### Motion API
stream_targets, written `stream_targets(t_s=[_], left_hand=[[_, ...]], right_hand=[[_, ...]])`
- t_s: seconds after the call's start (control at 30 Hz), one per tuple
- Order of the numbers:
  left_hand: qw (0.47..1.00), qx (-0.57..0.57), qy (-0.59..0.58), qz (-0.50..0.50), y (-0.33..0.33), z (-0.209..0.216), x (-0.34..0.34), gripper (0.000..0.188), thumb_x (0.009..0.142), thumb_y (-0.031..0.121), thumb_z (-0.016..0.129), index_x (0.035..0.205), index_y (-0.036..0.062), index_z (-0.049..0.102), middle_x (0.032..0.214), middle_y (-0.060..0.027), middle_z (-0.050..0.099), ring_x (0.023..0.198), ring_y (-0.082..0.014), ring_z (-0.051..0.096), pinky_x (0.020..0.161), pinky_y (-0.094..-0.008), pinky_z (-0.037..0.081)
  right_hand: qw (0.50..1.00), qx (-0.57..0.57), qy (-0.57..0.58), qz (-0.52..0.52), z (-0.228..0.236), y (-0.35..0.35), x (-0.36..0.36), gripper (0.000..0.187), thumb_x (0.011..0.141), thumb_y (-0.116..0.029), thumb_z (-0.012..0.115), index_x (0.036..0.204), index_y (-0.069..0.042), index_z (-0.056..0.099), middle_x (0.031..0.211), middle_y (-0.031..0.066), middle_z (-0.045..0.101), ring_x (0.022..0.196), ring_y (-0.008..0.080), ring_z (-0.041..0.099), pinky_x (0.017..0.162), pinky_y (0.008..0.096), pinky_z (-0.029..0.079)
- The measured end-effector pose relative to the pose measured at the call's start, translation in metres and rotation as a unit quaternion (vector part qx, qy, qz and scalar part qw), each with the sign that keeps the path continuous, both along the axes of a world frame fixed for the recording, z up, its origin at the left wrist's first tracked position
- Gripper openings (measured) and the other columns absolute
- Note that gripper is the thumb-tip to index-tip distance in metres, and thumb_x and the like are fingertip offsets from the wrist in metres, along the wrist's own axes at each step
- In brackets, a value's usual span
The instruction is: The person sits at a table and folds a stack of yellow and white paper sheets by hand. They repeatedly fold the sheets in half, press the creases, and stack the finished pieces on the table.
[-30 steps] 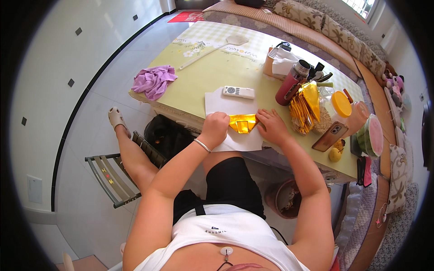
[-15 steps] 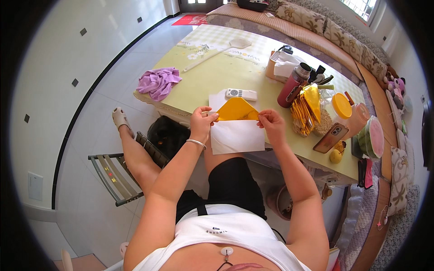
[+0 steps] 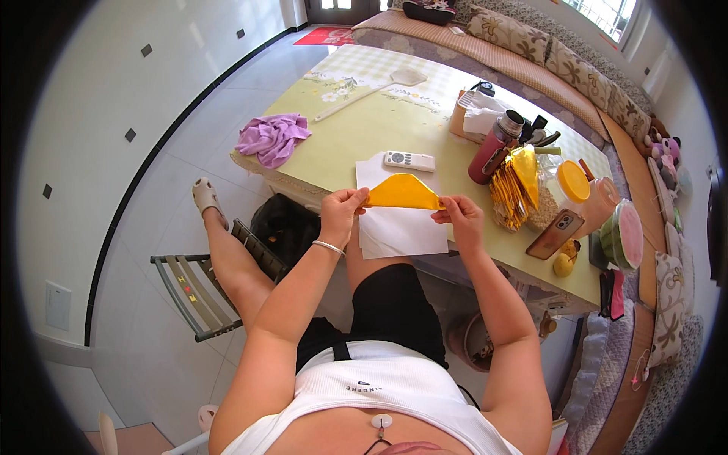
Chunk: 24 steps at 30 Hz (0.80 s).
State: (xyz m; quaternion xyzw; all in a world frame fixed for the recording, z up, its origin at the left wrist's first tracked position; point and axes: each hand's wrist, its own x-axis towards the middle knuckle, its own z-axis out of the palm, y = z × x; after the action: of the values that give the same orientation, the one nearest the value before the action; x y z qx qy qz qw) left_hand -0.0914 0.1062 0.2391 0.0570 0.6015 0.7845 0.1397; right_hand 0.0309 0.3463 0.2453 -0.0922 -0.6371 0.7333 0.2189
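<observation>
A folded sheet of shiny gold paper (image 3: 403,192) is stretched between my two hands above the table's near edge. My left hand (image 3: 343,212) pinches its left corner and my right hand (image 3: 461,215) pinches its right corner. The top of the gold paper looks flat with slanted sides. Beneath it lie white sheets of paper (image 3: 402,233), partly hanging over the edge towards my lap. Just beyond the sheets rests a white remote control (image 3: 409,160). To the right, a bundle of folded gold paper pieces (image 3: 509,199) leans by a maroon thermos (image 3: 491,155).
On the table (image 3: 349,163) lie a purple cloth (image 3: 273,139) and a pale long-handled swatter (image 3: 371,94). Right of the bundle stand a yellow-lidded jar (image 3: 570,182), a leaning phone (image 3: 556,233), a small yellow fruit (image 3: 563,265) and a wrapped melon piece (image 3: 623,236). A folding stool (image 3: 199,294) is at left.
The gold paper's pointed top now looks flattened, with its peak lower. Both hands still pinch its corners, and my right hand has turned slightly. The whole view has shifted a little.
</observation>
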Motion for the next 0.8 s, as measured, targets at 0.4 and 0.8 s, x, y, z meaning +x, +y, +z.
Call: stream_targets(t_s=[0.4,0.8], left_hand=[[0.995,0.005,0.077,-0.066,-0.020,0.011,0.009,0.027,0.083,-0.010,0.071,0.109,-0.0022,0.068,0.085,-0.0054,0.071,0.078,-0.0111,0.067,0.076,-0.0225,0.054],[0.991,0.014,0.036,-0.126,0.007,0.011,0.032,0.018,0.084,-0.006,0.073,0.101,-0.0025,0.071,0.084,-0.0073,0.072,0.075,-0.0127,0.068,0.072,-0.0229,0.055]], right_hand=[[0.987,0.008,-0.150,0.064,0.028,-0.002,0.031,0.009,0.095,-0.005,0.067,0.099,0.003,0.068,0.080,0.0083,0.070,0.063,0.0122,0.068,0.055,0.0227,0.055],[0.986,0.117,-0.119,0.018,0.052,0.011,0.072,0.006,0.094,-0.005,0.067,0.092,0.000,0.069,0.072,0.0026,0.067,0.056,0.0064,0.061,0.049,0.0206,0.047]])
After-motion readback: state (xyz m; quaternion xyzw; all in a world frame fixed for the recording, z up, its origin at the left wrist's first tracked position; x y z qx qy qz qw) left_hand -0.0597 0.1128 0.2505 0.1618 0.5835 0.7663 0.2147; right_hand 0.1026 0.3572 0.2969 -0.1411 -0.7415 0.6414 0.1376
